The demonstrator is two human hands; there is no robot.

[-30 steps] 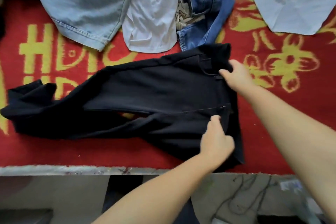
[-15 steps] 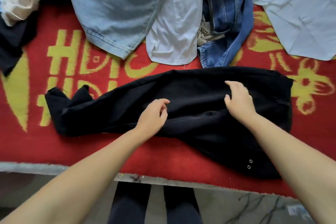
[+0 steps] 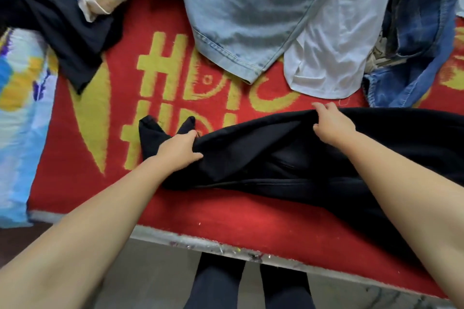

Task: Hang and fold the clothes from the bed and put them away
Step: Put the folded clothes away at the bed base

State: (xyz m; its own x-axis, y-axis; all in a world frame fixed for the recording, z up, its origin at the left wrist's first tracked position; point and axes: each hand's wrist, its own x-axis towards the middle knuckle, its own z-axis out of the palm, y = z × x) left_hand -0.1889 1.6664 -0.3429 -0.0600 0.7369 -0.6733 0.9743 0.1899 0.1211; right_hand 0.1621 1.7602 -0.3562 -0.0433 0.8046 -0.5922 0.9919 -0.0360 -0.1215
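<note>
My left hand (image 3: pixel 179 149) bunches the black trousers (image 3: pixel 296 158) near their cuffs, my right hand (image 3: pixel 331 124) pinches their far edge — both holding taut to fold them along the bed's (image 3: pixel 251 218) front edge.

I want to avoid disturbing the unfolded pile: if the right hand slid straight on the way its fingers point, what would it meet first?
Probably the white shirt: the right hand grips the black trousers' far edge, fingers pointing away from the person. Depth is uncertain.
</note>
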